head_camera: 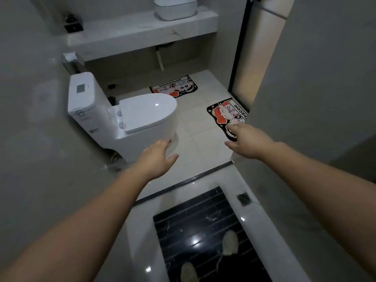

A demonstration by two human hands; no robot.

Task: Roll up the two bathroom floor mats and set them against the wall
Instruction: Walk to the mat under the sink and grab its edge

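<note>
Toilet at 10 o'clock, lid closed; basin on counter at 12, contents not visible; far mat flat on floor under counter, long axis 9-to-3; near mat flat at 2 o'clock, long axis 11-to-5, partly hidden by wall; left hand spread, empty; right hand spread, empty, above near mat's edge.

Dim, soft wide-angle view; edges bowed; glare on glossy floor.
</note>
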